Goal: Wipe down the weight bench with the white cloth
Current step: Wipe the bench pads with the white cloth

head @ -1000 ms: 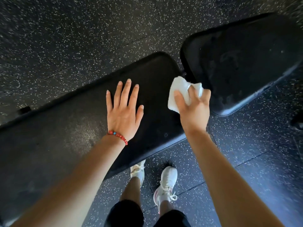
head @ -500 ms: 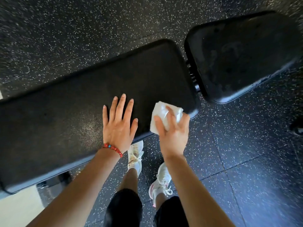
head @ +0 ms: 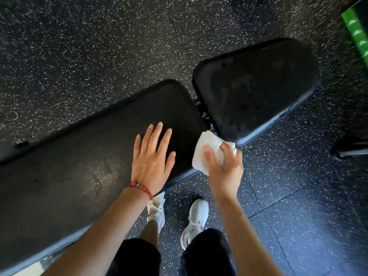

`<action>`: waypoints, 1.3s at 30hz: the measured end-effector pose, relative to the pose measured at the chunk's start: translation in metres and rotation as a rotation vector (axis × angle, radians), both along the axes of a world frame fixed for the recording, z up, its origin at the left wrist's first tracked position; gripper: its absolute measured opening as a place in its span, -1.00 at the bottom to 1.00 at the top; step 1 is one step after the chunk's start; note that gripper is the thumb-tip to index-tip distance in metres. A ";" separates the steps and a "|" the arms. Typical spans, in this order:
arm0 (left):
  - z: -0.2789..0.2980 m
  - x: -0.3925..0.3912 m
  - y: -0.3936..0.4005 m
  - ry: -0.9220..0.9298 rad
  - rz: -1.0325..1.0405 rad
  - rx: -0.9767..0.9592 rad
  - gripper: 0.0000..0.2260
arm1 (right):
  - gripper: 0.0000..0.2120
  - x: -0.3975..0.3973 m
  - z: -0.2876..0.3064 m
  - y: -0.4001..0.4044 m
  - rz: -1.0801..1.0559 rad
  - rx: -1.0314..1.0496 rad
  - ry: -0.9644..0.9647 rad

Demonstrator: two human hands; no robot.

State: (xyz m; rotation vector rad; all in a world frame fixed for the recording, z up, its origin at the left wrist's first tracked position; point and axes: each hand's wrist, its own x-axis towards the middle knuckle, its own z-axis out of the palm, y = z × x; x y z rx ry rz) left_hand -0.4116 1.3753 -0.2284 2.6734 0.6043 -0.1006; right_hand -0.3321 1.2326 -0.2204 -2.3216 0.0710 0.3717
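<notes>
Head view: looking down on a black weight bench (head: 83,176) on speckled rubber flooring (head: 79,46).
White cloth (head: 207,151): crumpled, at the near right corner of the long back pad, by the gap to the seat pad (head: 256,86).
Right hand (head: 224,164): fingers curled round the cloth, grasping it; thumb on its near side.
Left hand (head: 152,159): flat on the long pad, fingers straight and spread, holding nothing; just beside the cloth.
Bracelet (head: 141,187): red beads with one blue, on the left wrist.
Pads: separate, with dark metal hardware showing between them.
Shoes (head: 196,218): white, on the floor below the bench edge.
Green object (head: 356,34): top right corner, partly cut off.
</notes>
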 end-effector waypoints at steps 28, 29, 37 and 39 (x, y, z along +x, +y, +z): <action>-0.041 0.117 -0.036 0.082 0.299 0.135 -0.49 | -0.40 0.217 -0.046 0.039 0.444 -0.146 -0.310; -0.040 0.118 -0.035 0.072 0.304 0.134 -0.50 | -0.39 0.209 -0.045 0.032 0.441 -0.151 -0.287; -0.043 0.128 -0.013 0.064 0.297 0.136 -0.50 | -0.48 0.202 -0.041 0.052 0.538 -0.174 -0.353; -0.043 0.128 -0.013 0.057 0.286 0.139 -0.50 | -0.47 0.219 -0.043 0.074 0.527 -0.180 -0.339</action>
